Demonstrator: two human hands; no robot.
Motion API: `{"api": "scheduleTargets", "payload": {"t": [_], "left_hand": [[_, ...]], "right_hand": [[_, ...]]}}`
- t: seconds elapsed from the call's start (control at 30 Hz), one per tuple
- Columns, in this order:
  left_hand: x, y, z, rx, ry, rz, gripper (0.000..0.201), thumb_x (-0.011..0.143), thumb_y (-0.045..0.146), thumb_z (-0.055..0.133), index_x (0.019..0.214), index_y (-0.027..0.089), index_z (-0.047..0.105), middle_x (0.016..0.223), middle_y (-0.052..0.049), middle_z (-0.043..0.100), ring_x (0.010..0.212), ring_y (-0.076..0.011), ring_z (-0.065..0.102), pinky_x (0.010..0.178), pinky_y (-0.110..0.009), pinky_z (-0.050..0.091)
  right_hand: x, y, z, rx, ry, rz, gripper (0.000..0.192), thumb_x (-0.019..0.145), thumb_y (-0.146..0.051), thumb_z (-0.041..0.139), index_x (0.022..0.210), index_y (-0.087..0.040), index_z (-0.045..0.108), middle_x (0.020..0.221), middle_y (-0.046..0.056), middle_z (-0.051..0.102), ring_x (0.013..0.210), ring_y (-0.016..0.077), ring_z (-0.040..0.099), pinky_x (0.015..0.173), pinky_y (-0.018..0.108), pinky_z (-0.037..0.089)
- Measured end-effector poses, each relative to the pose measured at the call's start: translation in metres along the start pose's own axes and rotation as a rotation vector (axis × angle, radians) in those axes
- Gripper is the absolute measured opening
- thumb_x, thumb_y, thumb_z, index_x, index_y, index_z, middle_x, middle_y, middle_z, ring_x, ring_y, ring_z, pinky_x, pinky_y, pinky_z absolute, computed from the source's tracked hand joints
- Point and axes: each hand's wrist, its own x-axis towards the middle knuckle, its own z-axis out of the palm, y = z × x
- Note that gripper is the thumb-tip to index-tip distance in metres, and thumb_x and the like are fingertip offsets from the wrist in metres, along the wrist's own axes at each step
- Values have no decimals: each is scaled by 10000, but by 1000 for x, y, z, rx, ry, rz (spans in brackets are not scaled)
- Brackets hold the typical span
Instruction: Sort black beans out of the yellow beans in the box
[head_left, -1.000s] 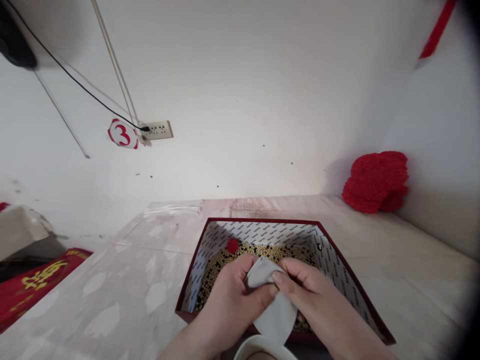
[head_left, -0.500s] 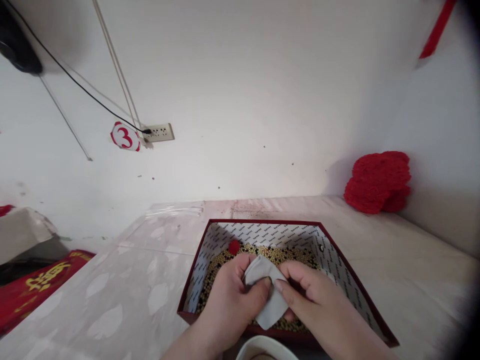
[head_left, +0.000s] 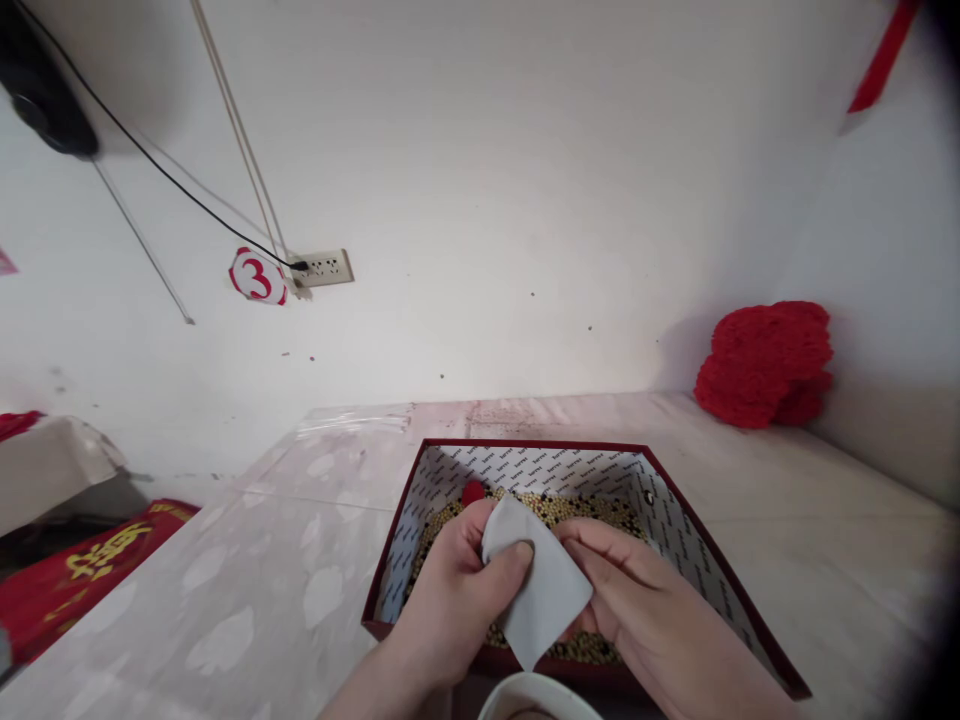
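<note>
Holding a small pale grey fabric pouch (head_left: pixel 538 590) between both hands over an open dark-red cardboard box (head_left: pixel 679 520) of mixed tan and dark beads (head_left: pixel 559 508). Left hand (head_left: pixel 450 600) closed on the pouch, thumb pressing its upper flap against the fingers behind; right hand (head_left: pixel 637 610) closed on the opposite edge, fingers curling beneath the cloth. Pouch hanging just above the bead layer, lower corner pointing down toward the rim of a white round bowl (head_left: pixel 536 695) below the grip, at the frame's bottom edge. Judging from the pinch on both edges, working the pouch mouth open or shut; not clear which, and contents hidden. Next move likely calling for a steady pinch on both edges, keeping the mouth level so nothing spills. Just beyond the left thumb, a small red pompom (head_left: pixel 472 492) resting on the beads. Box lining printed with a small repeated word, too fine to read. Far beyond the grip and to its left, a round white wall tag (head_left: pixel 258 277) reading 3 in red beside a wall socket (head_left: pixel 324 267). Far left of the grip, a red banner (head_left: pixel 90 560) bearing gold characters, unreadable here.
</note>
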Motion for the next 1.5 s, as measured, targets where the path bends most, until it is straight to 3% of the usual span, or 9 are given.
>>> {"api": "scheduleTargets", "payload": {"t": [0.17,0.47,0.7,0.83,0.93,1.03,1.2,1.4,1.5], "left_hand": [[-1,3,4,36,-35,86,226,791,339,620,730,177,474,620,48,450,526,-75,388,489,-184,368],[-10,-3,10,848,250,676,116,786,74,539,793,177,592,857,-59,594,798,-168,556,718,-270,445],[-6,1,14,909,196,805,205,803,59,471,910,178,598,860,-58,610,781,-172,558,711,-294,465],[-5,-1,12,874,127,743,131,840,115,466,885,167,578,863,-64,594,833,-180,555,756,-313,458],[-7,-2,12,863,90,693,118,861,146,448,861,171,563,844,-59,584,840,-186,552,761,-329,449],[-9,-1,13,859,77,687,119,863,153,442,882,181,556,860,-56,589,829,-186,547,750,-335,441],[-10,1,13,820,47,650,116,863,157,438,821,179,544,843,-59,567,797,-178,528,724,-327,430],[-9,2,10,637,61,586,136,865,226,482,779,168,570,798,-43,548,779,-162,536,698,-284,434],[-7,3,10,614,67,561,154,877,200,474,772,179,584,805,-29,565,813,-153,540,735,-268,430]], "right_hand": [[7,5,5,73,18,60,196,708,-350,699,746,-199,581,611,-49,563,532,85,516,548,217,436],[6,12,6,416,-40,35,144,682,-265,742,725,-208,617,688,-31,606,619,93,560,596,211,444],[6,19,13,462,46,11,143,667,-311,750,714,-226,644,669,-30,618,598,98,566,561,199,459],[5,22,4,36,134,-123,217,777,-405,583,934,-282,670,980,35,689,932,225,632,779,353,510],[2,24,-12,-332,152,-276,301,666,-269,681,966,-284,690,1168,30,642,1177,278,504,1001,402,382],[-1,24,-21,-554,122,-358,465,631,-157,671,1079,-279,653,1226,20,615,1183,269,500,1065,401,302],[-4,16,-15,-993,102,-390,470,768,-207,532,1238,-204,536,1245,96,593,1081,243,574,978,384,418],[-5,9,-12,-661,22,-265,497,627,-208,670,1121,-261,634,1239,50,600,1194,278,492,1058,395,323],[-3,10,-4,-389,64,-136,360,787,-377,523,1119,-281,625,1096,44,672,1094,248,574,974,403,414]]}}
